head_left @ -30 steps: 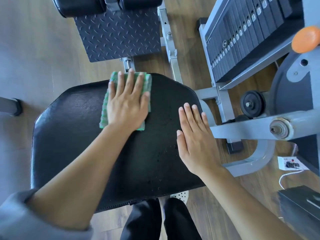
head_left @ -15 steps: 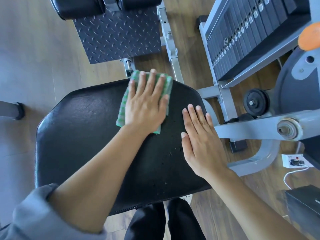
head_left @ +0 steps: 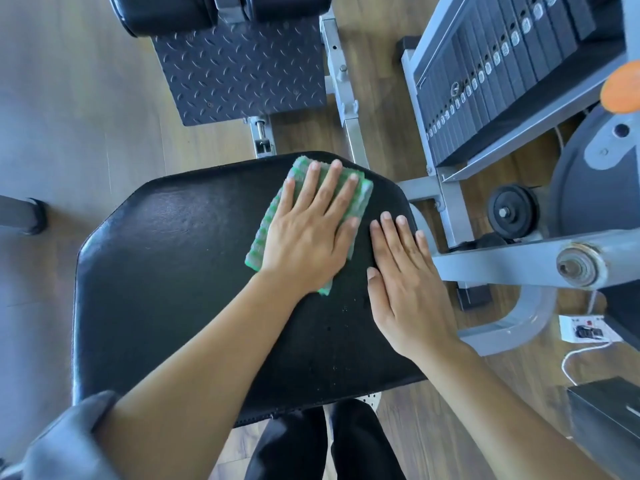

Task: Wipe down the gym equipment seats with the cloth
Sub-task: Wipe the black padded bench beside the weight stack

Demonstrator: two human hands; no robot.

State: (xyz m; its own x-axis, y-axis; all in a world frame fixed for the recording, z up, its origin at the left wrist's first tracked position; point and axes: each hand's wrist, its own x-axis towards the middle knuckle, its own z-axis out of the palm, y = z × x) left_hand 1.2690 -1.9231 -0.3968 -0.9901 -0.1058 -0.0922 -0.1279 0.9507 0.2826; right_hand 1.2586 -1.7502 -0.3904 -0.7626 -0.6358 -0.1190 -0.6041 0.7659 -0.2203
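A black padded seat (head_left: 180, 271) of a gym machine fills the middle of the view. A folded green-and-white cloth (head_left: 265, 233) lies near the seat's far right corner. My left hand (head_left: 311, 233) presses flat on the cloth with straight, spread fingers and covers most of it. Just to its right, my right hand (head_left: 405, 289) rests flat on the bare seat beside its right edge, fingers straight and together. Small water droplets dot the seat below the two hands.
A black diamond-plate footplate (head_left: 239, 71) and black roller pads (head_left: 166, 10) sit beyond the seat. The grey frame (head_left: 491, 261) and weight stack (head_left: 485, 71) stand at the right. A white power strip (head_left: 585, 329) lies on the wooden floor. My dark trouser legs (head_left: 325, 445) show below.
My left hand has slid the cloth rightward along the far edge of the seat, ending close to my right hand. The right hand has stayed flat in place.
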